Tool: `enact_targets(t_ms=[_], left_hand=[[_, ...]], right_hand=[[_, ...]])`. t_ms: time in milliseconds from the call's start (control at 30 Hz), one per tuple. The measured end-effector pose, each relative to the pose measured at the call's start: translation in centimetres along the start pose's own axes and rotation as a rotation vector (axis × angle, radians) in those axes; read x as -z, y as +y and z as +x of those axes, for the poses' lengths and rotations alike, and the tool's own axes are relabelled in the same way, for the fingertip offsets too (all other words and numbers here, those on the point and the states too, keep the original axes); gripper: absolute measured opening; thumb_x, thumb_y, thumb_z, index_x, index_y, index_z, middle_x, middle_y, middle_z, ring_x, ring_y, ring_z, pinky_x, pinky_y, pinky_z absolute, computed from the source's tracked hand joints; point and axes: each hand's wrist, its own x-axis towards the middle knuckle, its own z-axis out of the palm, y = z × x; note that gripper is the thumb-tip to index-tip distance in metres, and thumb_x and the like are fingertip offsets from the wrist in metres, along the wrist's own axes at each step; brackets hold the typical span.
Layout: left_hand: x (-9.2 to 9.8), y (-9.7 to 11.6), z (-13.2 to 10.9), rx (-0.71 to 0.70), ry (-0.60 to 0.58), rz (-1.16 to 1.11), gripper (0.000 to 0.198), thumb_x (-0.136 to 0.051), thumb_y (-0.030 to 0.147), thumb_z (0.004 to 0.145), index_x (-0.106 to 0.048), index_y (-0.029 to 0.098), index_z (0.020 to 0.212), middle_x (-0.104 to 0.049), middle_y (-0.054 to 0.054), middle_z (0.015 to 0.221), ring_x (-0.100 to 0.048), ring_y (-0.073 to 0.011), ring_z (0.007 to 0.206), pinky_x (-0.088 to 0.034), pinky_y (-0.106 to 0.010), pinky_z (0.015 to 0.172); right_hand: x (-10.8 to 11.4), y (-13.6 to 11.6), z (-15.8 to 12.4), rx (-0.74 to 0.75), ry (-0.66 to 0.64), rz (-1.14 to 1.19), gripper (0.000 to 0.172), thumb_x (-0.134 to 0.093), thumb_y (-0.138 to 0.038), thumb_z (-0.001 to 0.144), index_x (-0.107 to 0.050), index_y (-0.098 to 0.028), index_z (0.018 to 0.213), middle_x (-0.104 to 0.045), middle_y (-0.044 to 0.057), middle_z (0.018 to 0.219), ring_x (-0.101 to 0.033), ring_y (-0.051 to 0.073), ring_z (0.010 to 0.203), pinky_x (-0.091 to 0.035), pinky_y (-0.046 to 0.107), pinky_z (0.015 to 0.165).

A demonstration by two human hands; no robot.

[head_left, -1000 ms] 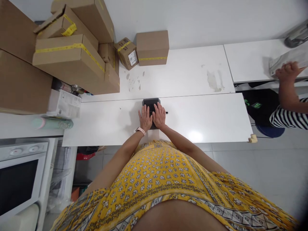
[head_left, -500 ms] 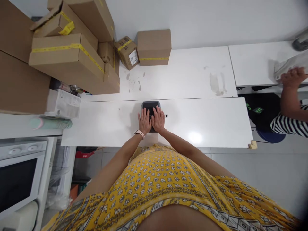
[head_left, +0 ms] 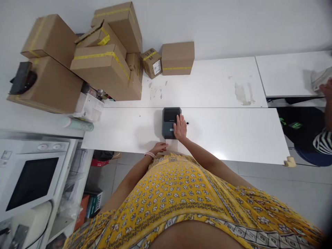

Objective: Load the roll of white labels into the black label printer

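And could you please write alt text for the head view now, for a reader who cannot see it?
A person's right hand rests on a dark, boxy device on a white table, while the left hand is apart from the device, near the table's front edge. Cardboard boxes are piled at the back left.

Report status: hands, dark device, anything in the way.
Right hand flat on device, right side. Left hand off it, by table's front edge. Device sits on table. Boxes behind, apart from it.
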Motion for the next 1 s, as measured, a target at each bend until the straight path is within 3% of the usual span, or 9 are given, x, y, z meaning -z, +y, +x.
enact_targets(t_ms=[67, 133, 333, 500, 633, 733, 867, 1000], left_hand=[[0.5, 0.3, 0.2, 0.021, -0.125, -0.067, 0.044, -0.078, 0.051, 0.069, -0.067, 0.014, 0.09, -0.07, -0.008, 0.089, -0.066, -0.0205, 0.084, -0.05, -0.033, 0.08], [0.2, 1.2, 0.8, 0.024, -0.173, -0.127, 0.043, -0.084, 0.048, 0.062, -0.067, 0.014, 0.083, -0.069, -0.006, 0.082, -0.065, -0.019, 0.081, -0.05, -0.033, 0.08], [-1.5, 2.6, 2.1, 0.077, -0.183, -0.346, 0.032, -0.088, 0.029, 0.059, -0.062, 0.014, 0.072, -0.065, -0.002, 0.069, -0.063, -0.0166, 0.073, -0.052, -0.035, 0.079], [-0.9, 1.4, 1.7, 0.079, -0.206, -0.192, 0.034, -0.088, 0.027, 0.06, -0.057, 0.014, 0.066, -0.063, -0.001, 0.061, -0.065, -0.0176, 0.065, -0.054, -0.036, 0.076], [0.9, 0.2, 0.6, 0.064, -0.243, 0.011, 0.03, -0.082, 0.035, 0.07, -0.059, 0.015, 0.066, -0.067, -0.006, 0.064, -0.067, -0.0185, 0.065, -0.053, -0.034, 0.075], [3.7, -0.6, 0.0, 0.044, -0.125, 0.074, 0.027, -0.075, 0.039, 0.074, -0.062, 0.017, 0.075, -0.072, -0.007, 0.078, -0.068, -0.0176, 0.07, -0.051, -0.03, 0.073], [7.5, -0.7, -0.2, 0.015, 0.043, 0.041, 0.031, -0.071, 0.044, 0.076, -0.061, 0.017, 0.085, -0.072, -0.008, 0.091, -0.069, -0.0171, 0.078, -0.05, -0.028, 0.074], [8.4, 1.1, -0.1, -0.074, 0.112, -0.018, 0.035, -0.069, 0.049, 0.079, -0.061, 0.016, 0.092, -0.071, -0.011, 0.103, -0.068, -0.0163, 0.083, -0.05, -0.027, 0.075]], right_hand=[[0.0, 0.1, -0.7, 0.04, -0.003, -0.002, 0.058, -0.018, -0.035, 0.102, -0.019, -0.012, 0.156, -0.015, 0.012, 0.164, -0.006, 0.021, 0.152, -0.019, 0.048, 0.12], [0.1, 0.3, -1.3, 0.074, -0.024, -0.003, 0.058, -0.019, -0.036, 0.102, -0.02, -0.014, 0.156, -0.015, 0.012, 0.164, -0.007, 0.022, 0.152, -0.023, 0.049, 0.119], [0.3, 0.8, -1.6, 0.104, -0.061, -0.002, 0.059, -0.02, -0.039, 0.102, -0.023, -0.012, 0.155, -0.015, 0.011, 0.164, -0.009, 0.023, 0.152, -0.028, 0.046, 0.117], [-0.1, 1.0, -1.4, 0.087, -0.059, 0.039, 0.062, -0.028, -0.044, 0.101, -0.025, -0.014, 0.154, -0.016, 0.011, 0.164, -0.008, 0.024, 0.152, -0.026, 0.049, 0.118], [0.3, 1.4, -1.0, 0.024, -0.089, 0.124, 0.068, -0.04, -0.049, 0.096, -0.025, -0.017, 0.155, -0.018, 0.012, 0.163, -0.015, 0.027, 0.151, -0.032, 0.051, 0.115], [1.1, 1.9, 0.0, -0.077, -0.159, 0.138, 0.082, -0.056, -0.053, 0.088, -0.022, -0.02, 0.155, -0.022, 0.015, 0.161, -0.029, 0.033, 0.145, -0.043, 0.05, 0.106], [2.1, 1.9, 2.1, -0.107, -0.271, 0.014, 0.103, -0.073, -0.054, 0.076, -0.016, -0.026, 0.157, -0.04, 0.019, 0.151, -0.054, 0.039, 0.124, -0.05, 0.048, 0.093], [2.5, 1.0, 3.8, -0.075, -0.325, -0.165, 0.115, -0.081, -0.053, 0.068, -0.014, -0.026, 0.157, -0.052, 0.023, 0.136, -0.065, 0.037, 0.103, -0.05, 0.046, 0.088]])
